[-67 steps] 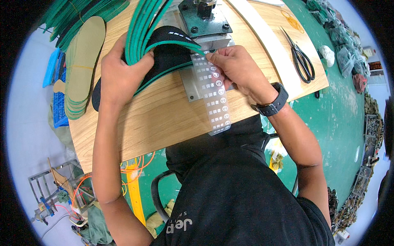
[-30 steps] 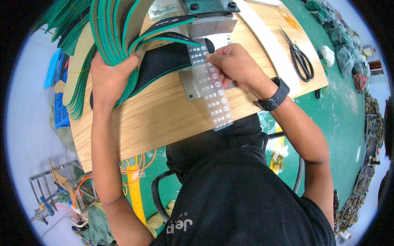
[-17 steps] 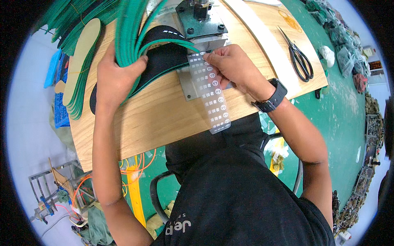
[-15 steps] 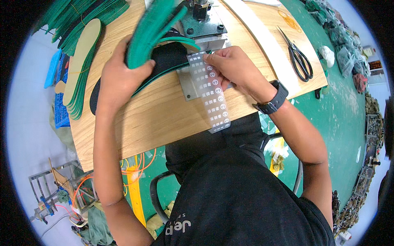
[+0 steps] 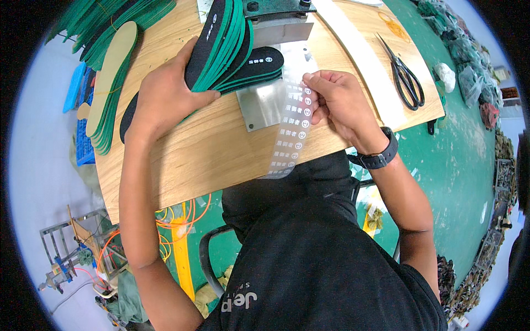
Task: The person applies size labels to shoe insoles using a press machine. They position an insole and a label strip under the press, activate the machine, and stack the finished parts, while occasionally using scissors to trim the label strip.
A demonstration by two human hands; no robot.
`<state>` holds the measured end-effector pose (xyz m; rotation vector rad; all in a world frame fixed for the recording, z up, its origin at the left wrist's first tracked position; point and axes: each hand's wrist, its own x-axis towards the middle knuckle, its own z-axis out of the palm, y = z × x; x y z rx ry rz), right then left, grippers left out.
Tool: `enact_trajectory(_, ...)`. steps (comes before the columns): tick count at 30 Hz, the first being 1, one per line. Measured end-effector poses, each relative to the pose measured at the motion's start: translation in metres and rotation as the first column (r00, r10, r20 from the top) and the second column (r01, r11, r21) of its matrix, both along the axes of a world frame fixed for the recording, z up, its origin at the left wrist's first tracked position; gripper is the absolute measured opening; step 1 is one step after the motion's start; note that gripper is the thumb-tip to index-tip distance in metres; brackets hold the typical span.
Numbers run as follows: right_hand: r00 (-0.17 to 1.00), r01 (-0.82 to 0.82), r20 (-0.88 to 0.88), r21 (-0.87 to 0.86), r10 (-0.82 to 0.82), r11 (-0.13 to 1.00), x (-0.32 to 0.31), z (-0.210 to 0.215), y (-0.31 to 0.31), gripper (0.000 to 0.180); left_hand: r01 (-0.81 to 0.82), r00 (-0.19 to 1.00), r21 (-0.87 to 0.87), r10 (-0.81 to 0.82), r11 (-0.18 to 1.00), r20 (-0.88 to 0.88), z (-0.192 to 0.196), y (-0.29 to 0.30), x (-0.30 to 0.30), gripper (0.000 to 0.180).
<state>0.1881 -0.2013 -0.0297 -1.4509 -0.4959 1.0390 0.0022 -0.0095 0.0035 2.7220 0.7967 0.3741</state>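
Green workshop floor surrounds a curved wooden bench, seen from the head camera looking straight down over the person's dark shirt.

On the bench, the left hand lies palm down with fingers spread and curled over a fanned stack of insoles, black on top with green edges, pressing them against the wood. The stack leans from the hand up toward a grey press at the far edge, and the lowest insole's toe sticks out to the right over a steel plate lying flat in front of the press.

The right hand, with a dark watch at the wrist, pinches the right edge of a clear strip of printed labels between thumb and fingertips. The strip runs from under the press, across the steel plate, and hangs past the near edge of the bench.

Far left, more insoles lie piled along the bench edge, one tan one on top. Black scissors rest on the right side, well apart from the hand, beside a pale band running across the wood. Orange cables hang below the bench.
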Motion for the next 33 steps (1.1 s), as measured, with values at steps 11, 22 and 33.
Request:
enact_trajectory(11,0.999,-0.024,0.042,0.077,0.021,0.997,-0.011,-0.003,0.019,0.021,-0.050,0.978,-0.230,0.094,0.972,0.186,0.001,0.007,-0.006,0.055)
enact_trajectory(22,0.999,-0.015,0.051,-0.028,0.017,0.999,0.007,0.000,0.011,0.024,0.045,0.996,0.165,-0.057,0.985,0.072,-0.013,0.004,0.003,0.075)
enact_trajectory(33,0.993,0.105,-0.071,0.085,-0.099,0.991,0.016,-0.008,0.007,0.022,0.139,0.989,-0.048,-0.140,0.989,-0.039,0.000,0.019,0.003,0.073)
